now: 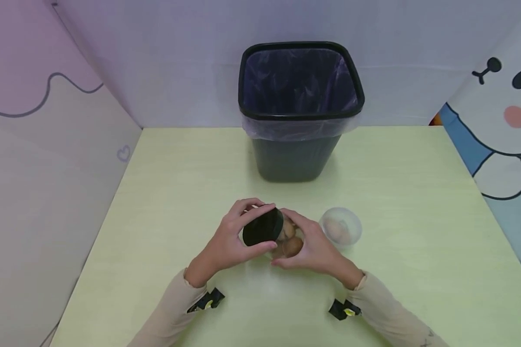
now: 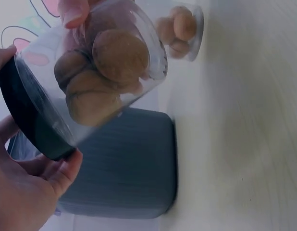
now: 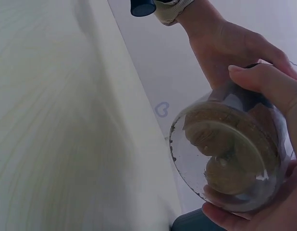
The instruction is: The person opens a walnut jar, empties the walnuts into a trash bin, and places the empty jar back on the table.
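Note:
Between both hands a clear jar [image 2: 139, 29] is held tilted above the table, with several brown walnuts [image 2: 120, 55] inside it. My left hand [image 1: 234, 238] grips the jar's black lid [image 1: 264, 226], thumb and fingers spread around its edge. The lid sits on the jar's mouth. My right hand [image 1: 314, 248] holds the jar's clear body near its base, thumb on one side and fingers on the other. Seen in the right wrist view, the jar's round bottom [image 3: 187, 168] faces the camera. Just right of the hands stands a clear cup [image 1: 351, 226] with walnuts in it.
A dark trash bin [image 1: 295, 159] lined with a clear bag [image 1: 260, 129] stands behind the hands, against the back wall. The pale yellow-green table [image 1: 178, 168] meets printed side panels at left and right.

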Demonstrator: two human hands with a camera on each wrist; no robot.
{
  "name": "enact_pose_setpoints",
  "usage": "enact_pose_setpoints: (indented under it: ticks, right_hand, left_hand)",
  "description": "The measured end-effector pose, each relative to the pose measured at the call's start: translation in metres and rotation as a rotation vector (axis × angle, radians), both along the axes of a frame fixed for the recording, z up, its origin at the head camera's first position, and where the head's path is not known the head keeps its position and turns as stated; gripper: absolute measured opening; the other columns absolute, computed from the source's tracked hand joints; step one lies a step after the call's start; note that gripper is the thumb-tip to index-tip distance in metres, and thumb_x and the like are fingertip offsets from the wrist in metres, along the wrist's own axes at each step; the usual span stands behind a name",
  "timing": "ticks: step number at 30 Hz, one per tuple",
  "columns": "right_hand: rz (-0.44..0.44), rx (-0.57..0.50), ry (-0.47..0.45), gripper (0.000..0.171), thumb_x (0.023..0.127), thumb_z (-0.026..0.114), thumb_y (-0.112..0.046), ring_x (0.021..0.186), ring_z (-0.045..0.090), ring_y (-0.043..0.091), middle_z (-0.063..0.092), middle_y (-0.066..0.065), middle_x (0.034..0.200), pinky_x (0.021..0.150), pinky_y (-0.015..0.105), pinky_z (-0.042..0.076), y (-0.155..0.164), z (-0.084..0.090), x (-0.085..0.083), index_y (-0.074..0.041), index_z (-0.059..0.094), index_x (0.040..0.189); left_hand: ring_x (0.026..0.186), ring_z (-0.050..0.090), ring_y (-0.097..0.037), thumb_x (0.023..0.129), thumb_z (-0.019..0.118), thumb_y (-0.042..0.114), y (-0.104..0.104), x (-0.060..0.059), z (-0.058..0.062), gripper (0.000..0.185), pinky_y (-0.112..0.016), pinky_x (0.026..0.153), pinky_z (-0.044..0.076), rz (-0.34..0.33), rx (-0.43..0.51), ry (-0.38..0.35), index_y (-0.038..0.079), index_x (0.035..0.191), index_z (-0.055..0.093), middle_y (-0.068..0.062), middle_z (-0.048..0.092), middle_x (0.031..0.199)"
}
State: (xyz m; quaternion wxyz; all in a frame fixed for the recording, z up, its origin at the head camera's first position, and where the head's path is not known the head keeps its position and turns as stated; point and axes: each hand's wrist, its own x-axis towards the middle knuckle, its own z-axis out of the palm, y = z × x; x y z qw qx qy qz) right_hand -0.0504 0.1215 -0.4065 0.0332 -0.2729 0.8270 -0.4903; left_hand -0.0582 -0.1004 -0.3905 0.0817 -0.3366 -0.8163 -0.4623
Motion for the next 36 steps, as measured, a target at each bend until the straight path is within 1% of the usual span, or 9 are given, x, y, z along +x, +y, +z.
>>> enact_pose_setpoints:
  ticks: [8, 15, 18, 21, 25, 28, 31, 33, 36]
  right_hand:
    - [-0.019, -0.014, 0.007, 0.093, 0.058, 0.089, -0.041, 0.098, 0.057, 0.006, 0.06, -0.016, 0.112, 0.087, 0.032, 0.047, 0.001, -0.005, -0.001, -0.028, 0.044, 0.138]
    - [-0.101, 0.092, 0.188, 0.093, 0.058, 0.089, -0.038, 0.105, 0.05, 0.012, 0.055, -0.004, 0.121, 0.081, 0.035, 0.049, 0.0, -0.004, 0.0, -0.016, 0.046, 0.137]
    - [-0.103, 0.11, 0.211, 0.094, 0.057, 0.089, -0.039, 0.105, 0.05, 0.013, 0.055, -0.002, 0.122, 0.08, 0.034, 0.05, -0.001, -0.003, 0.0, -0.014, 0.046, 0.137]
    - [-0.094, 0.111, 0.212, 0.094, 0.059, 0.088, -0.041, 0.105, 0.05, 0.013, 0.054, -0.002, 0.122, 0.08, 0.034, 0.05, -0.001, -0.003, 0.0, -0.014, 0.045, 0.138]
    - [-0.082, 0.109, 0.232, 0.093, 0.06, 0.087, -0.041, 0.108, 0.049, 0.015, 0.054, -0.001, 0.124, 0.083, 0.035, 0.049, -0.001, 0.0, -0.005, -0.012, 0.045, 0.138]
    - [-0.065, 0.105, 0.245, 0.093, 0.061, 0.086, -0.041, 0.111, 0.05, 0.016, 0.054, 0.0, 0.126, 0.087, 0.037, 0.047, 0.0, 0.002, -0.009, -0.012, 0.044, 0.139]
    - [-0.059, 0.097, 0.239, 0.093, 0.061, 0.086, -0.041, 0.112, 0.049, 0.015, 0.054, -0.001, 0.127, 0.089, 0.037, 0.046, 0.0, 0.002, -0.01, -0.013, 0.044, 0.139]
    - [-0.061, 0.091, 0.228, 0.094, 0.06, 0.087, -0.041, 0.112, 0.05, 0.015, 0.054, -0.001, 0.127, 0.089, 0.037, 0.047, 0.001, 0.002, -0.009, -0.013, 0.044, 0.139]
    - [-0.068, 0.093, 0.214, 0.094, 0.059, 0.088, -0.041, 0.112, 0.05, 0.014, 0.054, -0.002, 0.127, 0.087, 0.036, 0.048, 0.001, 0.001, -0.006, -0.013, 0.045, 0.138]
  left_hand:
    - [0.106, 0.044, -0.017, 0.083, 0.066, 0.052, 0.009, 0.005, 0.004, 0.057, -0.034, 0.08, 0.046, 0.09, -0.053, 0.005, 0.023, 0.132, 0.058, -0.002, 0.049, 0.124]
    - [0.101, 0.052, -0.02, 0.083, 0.066, 0.051, 0.019, 0.011, 0.003, 0.057, -0.033, 0.068, 0.051, 0.296, -0.102, -0.011, 0.023, 0.132, 0.057, -0.006, 0.055, 0.111]
    - [0.097, 0.055, -0.018, 0.082, 0.068, 0.051, 0.017, 0.012, 0.003, 0.058, -0.033, 0.069, 0.051, 0.309, -0.113, -0.042, 0.025, 0.132, 0.056, -0.005, 0.055, 0.112]
    - [0.099, 0.054, -0.017, 0.082, 0.066, 0.054, 0.013, 0.011, 0.007, 0.062, -0.036, 0.073, 0.051, 0.268, -0.148, -0.097, 0.028, 0.136, 0.05, -0.002, 0.051, 0.12]
    - [0.121, 0.045, -0.016, 0.084, 0.064, 0.054, 0.006, 0.006, 0.015, 0.071, -0.041, 0.089, 0.047, 0.135, -0.199, -0.144, 0.031, 0.145, 0.035, 0.003, 0.036, 0.141]
    - [0.134, 0.031, -0.016, 0.083, 0.07, 0.043, 0.002, 0.003, 0.02, 0.076, -0.044, 0.099, 0.04, 0.001, -0.183, -0.125, 0.028, 0.147, 0.032, 0.003, 0.023, 0.151]
    - [0.139, 0.023, -0.019, 0.081, 0.071, 0.027, -0.003, 0.0, 0.023, 0.074, -0.046, 0.102, 0.036, -0.119, -0.153, -0.088, 0.022, 0.146, 0.035, -0.001, 0.02, 0.154]
    - [0.139, 0.022, -0.021, 0.081, 0.068, 0.019, -0.006, -0.001, 0.024, 0.071, -0.045, 0.102, 0.035, -0.175, -0.139, -0.077, 0.019, 0.145, 0.037, -0.004, 0.02, 0.153]
    - [0.139, 0.023, -0.022, 0.082, 0.065, 0.016, -0.009, -0.002, 0.022, 0.068, -0.045, 0.104, 0.033, -0.221, -0.131, -0.069, 0.017, 0.144, 0.038, -0.007, 0.023, 0.152]
